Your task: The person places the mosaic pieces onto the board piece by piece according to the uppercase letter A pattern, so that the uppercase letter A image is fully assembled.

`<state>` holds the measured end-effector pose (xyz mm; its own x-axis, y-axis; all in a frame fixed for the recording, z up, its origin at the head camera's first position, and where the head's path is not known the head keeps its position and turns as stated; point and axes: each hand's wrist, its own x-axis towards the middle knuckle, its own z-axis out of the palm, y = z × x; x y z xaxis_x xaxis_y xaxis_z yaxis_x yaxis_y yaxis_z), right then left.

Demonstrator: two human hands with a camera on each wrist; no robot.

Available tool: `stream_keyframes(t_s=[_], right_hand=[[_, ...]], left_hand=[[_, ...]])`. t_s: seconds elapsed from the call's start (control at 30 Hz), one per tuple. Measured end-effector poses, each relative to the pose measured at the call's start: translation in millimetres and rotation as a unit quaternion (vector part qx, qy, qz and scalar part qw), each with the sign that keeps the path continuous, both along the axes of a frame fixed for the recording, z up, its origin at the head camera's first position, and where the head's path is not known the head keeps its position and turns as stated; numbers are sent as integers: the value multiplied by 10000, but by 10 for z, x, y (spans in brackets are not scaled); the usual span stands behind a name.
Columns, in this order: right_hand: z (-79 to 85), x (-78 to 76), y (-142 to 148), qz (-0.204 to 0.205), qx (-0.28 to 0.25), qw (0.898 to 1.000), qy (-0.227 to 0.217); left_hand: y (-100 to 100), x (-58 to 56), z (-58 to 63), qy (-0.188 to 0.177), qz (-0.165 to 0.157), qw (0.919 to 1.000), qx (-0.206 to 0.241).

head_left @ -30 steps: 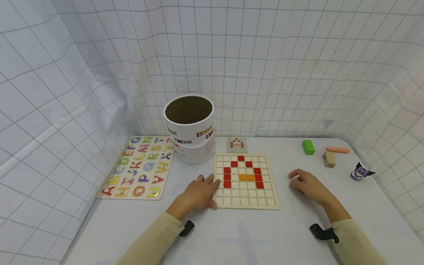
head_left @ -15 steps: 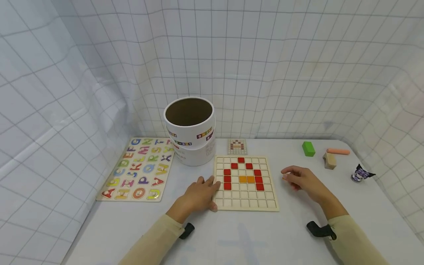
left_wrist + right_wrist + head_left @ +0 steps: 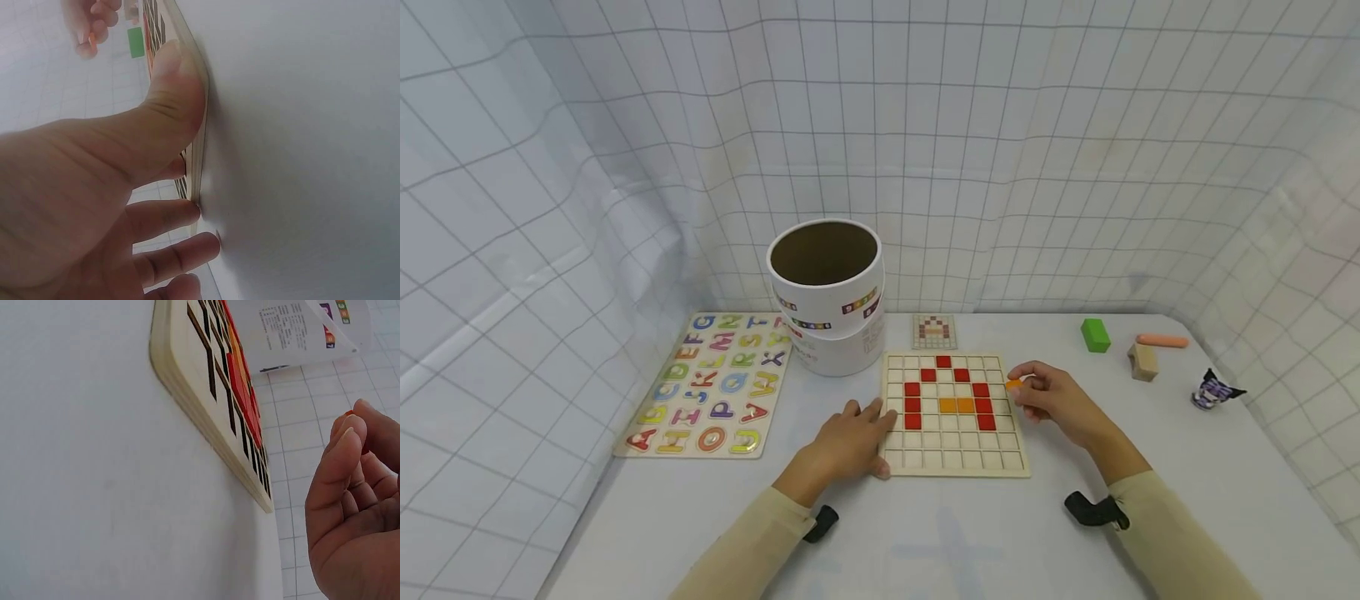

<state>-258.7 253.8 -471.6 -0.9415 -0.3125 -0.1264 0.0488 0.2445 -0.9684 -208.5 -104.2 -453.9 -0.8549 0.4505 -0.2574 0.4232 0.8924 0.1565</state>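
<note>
A square wooden grid board [image 3: 943, 460] lies on the table, with red tiles [image 3: 912, 405] and two orange tiles [image 3: 957, 406] set in an A shape. My left hand [image 3: 846, 443] rests at the board's left edge, its thumb on the near corner and its other fingers loosely spread along the side. Beside the board's right edge, my right hand [image 3: 1057, 403] pinches a small orange tile [image 3: 1014, 384] between thumb and fingertips, raised above the table. In the right wrist view, the fingers cover most of that tile.
A small pattern card [image 3: 934, 332] lies behind the board. A white bucket [image 3: 838, 350] stands back left, next to an alphabet puzzle board [image 3: 703, 387]. Far right are a green block [image 3: 1095, 335], an orange stick [image 3: 1162, 341], a wooden block [image 3: 1142, 362] and a purple-white wrapped piece [image 3: 1216, 390].
My right hand has moved left to the board's right edge, and the orange tile between its fingertips now shows. My left hand stays at the board's left edge.
</note>
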Motion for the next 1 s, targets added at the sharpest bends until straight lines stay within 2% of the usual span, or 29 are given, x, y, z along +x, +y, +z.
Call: stream_keyframes(t_s=[0.37,0.47,0.6,0.8,0.9,1.0], right_hand=[[51,-55,-566,522,-218,9970,-527],[63,-81,-699,679,-184,9962,-521],[80,-117,-831,772,32,9966,-296],[36,-167,-1013,703,934,9931,29],[20,-168,-1105,595,1637,9841,360],[6,-164,-1191,481,2122,9743,587]], left_hand=[[-8,-3,-26,-40,39,10000,35],[-6,-23,-33,-41,19,10000,35],[-4,-45,-45,-5,-10,10000,4],[2,-55,-45,-51,0,10000,-2],[6,-51,-48,-82,-4,10000,-8],[-1,-46,-57,-90,5,9999,-49]])
